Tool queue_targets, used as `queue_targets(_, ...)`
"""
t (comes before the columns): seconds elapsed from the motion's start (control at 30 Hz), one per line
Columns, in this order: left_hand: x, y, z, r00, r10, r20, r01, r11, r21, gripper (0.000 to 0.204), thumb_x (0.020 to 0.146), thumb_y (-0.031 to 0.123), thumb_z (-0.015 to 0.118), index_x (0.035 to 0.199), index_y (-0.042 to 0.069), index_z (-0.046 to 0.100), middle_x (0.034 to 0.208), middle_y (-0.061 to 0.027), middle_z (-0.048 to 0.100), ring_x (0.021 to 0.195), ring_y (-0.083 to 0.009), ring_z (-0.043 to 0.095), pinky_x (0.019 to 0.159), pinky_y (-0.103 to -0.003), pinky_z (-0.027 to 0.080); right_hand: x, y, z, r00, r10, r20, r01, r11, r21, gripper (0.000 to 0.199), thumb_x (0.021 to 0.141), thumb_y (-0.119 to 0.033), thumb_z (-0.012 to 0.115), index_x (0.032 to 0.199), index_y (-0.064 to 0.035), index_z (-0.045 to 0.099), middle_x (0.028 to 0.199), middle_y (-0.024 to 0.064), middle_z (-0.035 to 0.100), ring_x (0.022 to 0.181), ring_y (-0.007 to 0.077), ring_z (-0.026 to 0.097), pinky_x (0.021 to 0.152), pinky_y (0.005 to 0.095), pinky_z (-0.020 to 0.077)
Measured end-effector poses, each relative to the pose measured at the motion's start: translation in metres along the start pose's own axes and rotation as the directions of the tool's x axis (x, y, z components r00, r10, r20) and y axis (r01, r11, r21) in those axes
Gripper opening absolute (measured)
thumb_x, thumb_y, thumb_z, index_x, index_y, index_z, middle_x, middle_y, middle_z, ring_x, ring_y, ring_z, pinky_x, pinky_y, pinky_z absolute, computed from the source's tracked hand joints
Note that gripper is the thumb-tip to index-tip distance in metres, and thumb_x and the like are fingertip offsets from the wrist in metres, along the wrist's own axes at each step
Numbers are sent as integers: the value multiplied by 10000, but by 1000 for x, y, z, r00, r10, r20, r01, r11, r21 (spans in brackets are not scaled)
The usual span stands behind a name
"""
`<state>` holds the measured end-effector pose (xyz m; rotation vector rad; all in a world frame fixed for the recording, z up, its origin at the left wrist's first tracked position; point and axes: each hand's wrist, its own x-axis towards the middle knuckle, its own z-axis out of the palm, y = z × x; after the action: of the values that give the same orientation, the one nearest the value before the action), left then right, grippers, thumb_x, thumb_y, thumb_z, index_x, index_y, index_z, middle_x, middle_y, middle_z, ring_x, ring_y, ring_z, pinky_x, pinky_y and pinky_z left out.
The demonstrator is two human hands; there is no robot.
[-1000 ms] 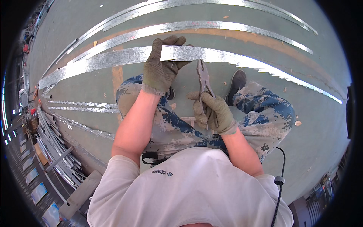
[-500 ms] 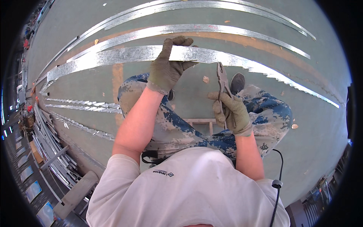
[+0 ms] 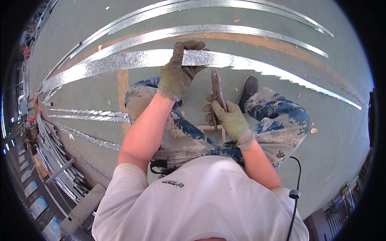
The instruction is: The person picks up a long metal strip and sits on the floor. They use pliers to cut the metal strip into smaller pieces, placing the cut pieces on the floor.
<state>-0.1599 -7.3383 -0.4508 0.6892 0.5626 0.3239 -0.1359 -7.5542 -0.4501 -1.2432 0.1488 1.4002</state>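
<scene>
A long, shiny sheet-metal strip crosses in front of me, its near edge cut into a row of bent, saw-like tabs on the right part. My gloved left hand is closed round the strip near its middle, fingers over the far edge. In my gloved right hand is a pair of pliers, jaws pointing away from me. Their tip is at the strip's near edge, left of the first tabs; whether it touches the metal I cannot tell.
More flat metal strips lie on the green floor beyond. Several jagged strips lie to the left, near a heap of metal profiles. My shoe and a small wooden frame are below the strip.
My right hand has moved left with the pliers, from the tabbed part to a plainer stretch of edge. The strip has shifted slightly left, with my left hand still holding it.
</scene>
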Motion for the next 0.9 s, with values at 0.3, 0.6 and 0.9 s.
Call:
queue_targets(0.3,3,-4,-3,1000,2,-3,-2,999,-35,453,1084,376,450,1298,-16,532,1326,-208,599,1217,-352,620,973,-459,601,7,4,4,999,-33,-30,34,999,24,357,1060,-311,563,1320,-67,587,971,32,669,769,115,631,624,294,562)
queue_targets(0.6,1,-4,-5,999,30,38,-29,999,-26,497,1063,398,499,1316,-29,521,1373,-227,559,1255,-391,587,993,-478,589,8,8,14,993,-39,-115,49,995,84,369,1051,-343,579,1293,-65,598,948,26,659,735,109,621,596,286,553)
queue_targets(0.9,1,-4,-2,999,28,40,-28,1000,-12,481,1072,385,472,1304,-33,527,1377,-235,551,1262,-397,582,1002,-489,582,6,5,15,995,-26,-95,40,988,152,345,1054,-314,578,1252,-34,613,853,28,646,631,102,592,532,269,509)
